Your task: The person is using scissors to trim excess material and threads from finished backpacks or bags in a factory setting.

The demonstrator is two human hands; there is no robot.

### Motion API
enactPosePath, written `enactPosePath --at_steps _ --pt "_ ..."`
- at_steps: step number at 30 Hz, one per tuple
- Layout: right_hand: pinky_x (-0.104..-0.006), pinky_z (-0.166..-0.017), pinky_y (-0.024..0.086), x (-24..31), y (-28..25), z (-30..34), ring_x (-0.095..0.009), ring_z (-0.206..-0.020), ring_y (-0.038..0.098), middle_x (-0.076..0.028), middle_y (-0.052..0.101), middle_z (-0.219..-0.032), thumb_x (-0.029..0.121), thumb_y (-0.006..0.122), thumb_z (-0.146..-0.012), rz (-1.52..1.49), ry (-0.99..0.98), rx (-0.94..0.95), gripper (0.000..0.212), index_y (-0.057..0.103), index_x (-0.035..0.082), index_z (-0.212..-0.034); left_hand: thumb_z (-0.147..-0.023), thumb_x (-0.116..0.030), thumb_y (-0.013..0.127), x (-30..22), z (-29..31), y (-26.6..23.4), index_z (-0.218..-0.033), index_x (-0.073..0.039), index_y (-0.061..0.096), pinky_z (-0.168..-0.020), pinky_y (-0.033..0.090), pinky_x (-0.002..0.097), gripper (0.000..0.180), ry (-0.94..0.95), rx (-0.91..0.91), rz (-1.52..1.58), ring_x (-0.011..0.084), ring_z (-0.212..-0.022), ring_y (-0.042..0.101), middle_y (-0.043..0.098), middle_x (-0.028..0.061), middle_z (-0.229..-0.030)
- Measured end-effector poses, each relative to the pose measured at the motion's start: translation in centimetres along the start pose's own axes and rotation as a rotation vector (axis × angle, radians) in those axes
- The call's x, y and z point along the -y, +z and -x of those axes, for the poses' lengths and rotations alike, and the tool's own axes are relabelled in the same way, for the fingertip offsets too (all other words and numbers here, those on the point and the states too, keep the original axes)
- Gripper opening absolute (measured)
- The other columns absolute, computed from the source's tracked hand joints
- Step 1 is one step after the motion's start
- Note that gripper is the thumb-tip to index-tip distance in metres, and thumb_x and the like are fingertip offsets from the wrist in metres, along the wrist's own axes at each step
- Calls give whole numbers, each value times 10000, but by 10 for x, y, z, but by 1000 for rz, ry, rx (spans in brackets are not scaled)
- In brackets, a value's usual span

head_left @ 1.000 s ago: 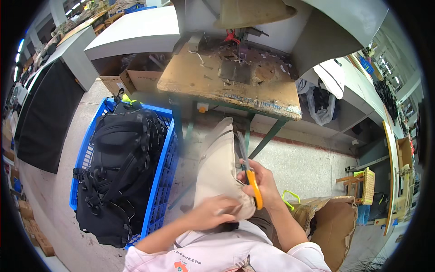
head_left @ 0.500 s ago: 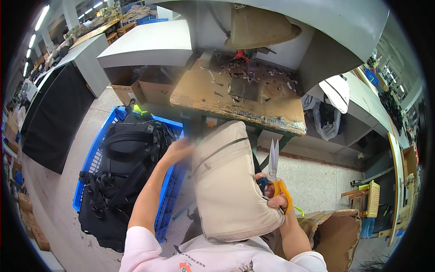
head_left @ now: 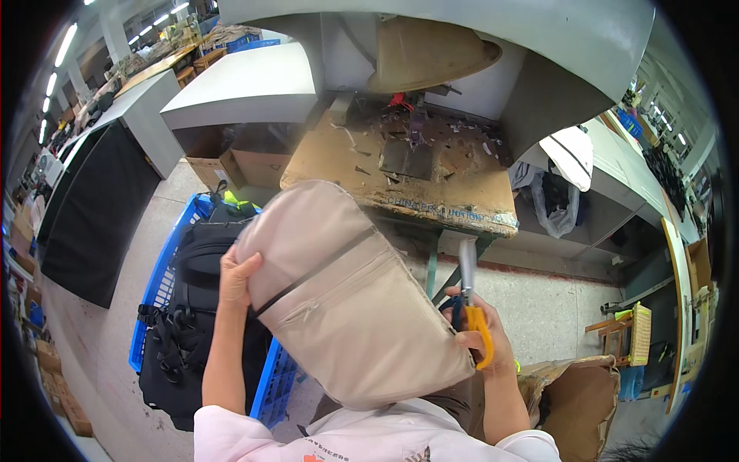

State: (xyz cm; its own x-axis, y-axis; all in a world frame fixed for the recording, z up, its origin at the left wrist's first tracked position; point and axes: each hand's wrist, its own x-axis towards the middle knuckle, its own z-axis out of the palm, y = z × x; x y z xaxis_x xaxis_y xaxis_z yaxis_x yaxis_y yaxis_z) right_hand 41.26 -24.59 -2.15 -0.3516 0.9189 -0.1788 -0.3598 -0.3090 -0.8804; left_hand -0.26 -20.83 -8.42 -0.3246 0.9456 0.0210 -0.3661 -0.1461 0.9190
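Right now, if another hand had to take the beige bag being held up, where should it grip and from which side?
Probably the free lower edge of the beige bag, coming from below. The left hand grips the upper left edge, and the right hand, with the orange-handled scissors, pinches the right edge. The bag is tilted, zipper facing the camera, and its bottom rim looks unoccupied.

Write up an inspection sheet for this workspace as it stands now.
Surface: worn wooden bench, littered with scraps.
Job's things: beige bag held up; scissors with orange handles, blades pointing up.
Clutter: black backpacks in a blue crate; cardboard box at lower right.
Grippers: left hand grips the bag's left edge; right hand holds the scissors at its right edge.
Cables: nothing seen.
Surroundings: grey tables, concrete floor.
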Motion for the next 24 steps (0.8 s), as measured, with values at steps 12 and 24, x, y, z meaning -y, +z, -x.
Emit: enactPosePath --at_steps 12,24 --pt "-186 -729 447 26 7 -67 -68 -759 552 20 574 -831 -12 817 -602 178 -57 -179 655 545 13 -1198 -716 -25 755 -78 -61 62 -1076 12 632 -758 546 322 382 1 -73 -131 197 -783 656 676 105 -940" --pt "-234 -740 468 56 -8 -110 -122 -787 591 -37 590 -894 22 749 -651 177 8 -171 560 551 -8 -1174 -742 -48 719 -77 -107 85 -1041 -5 618 -716 560 346 319 -51 -91 -220 207 -747 656 669 120 -904"
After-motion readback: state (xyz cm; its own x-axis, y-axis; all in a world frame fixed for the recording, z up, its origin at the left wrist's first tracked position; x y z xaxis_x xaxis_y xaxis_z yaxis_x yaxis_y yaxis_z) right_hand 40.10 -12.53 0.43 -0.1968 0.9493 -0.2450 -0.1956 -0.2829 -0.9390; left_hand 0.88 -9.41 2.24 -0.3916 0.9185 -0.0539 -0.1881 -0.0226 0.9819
